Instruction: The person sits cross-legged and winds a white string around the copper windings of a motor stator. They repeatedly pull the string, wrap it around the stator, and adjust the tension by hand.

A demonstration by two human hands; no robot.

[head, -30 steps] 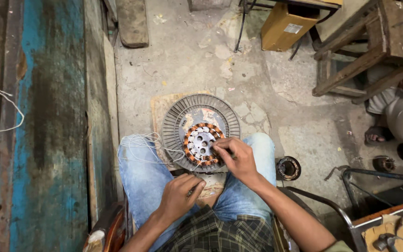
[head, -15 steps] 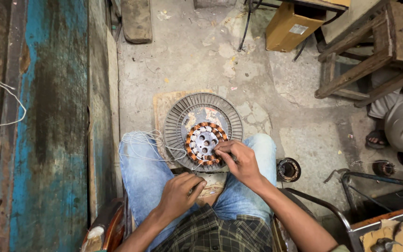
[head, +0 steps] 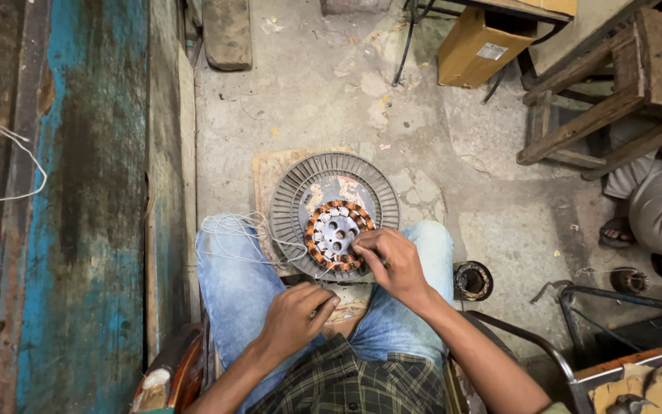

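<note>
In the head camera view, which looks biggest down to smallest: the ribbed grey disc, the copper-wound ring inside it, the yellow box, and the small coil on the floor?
1. Ribbed grey disc
2. Yellow box, though it is cut off and farther away, so unsure
3. Copper-wound ring
4. Small coil

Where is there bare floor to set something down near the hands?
Bare concrete floor lies open beyond the round finned disc, up to the yellow box. Another patch lies right of the right knee, before the small coil. It is crowded on the lap: right hand, left hand, loose white wire.
</note>
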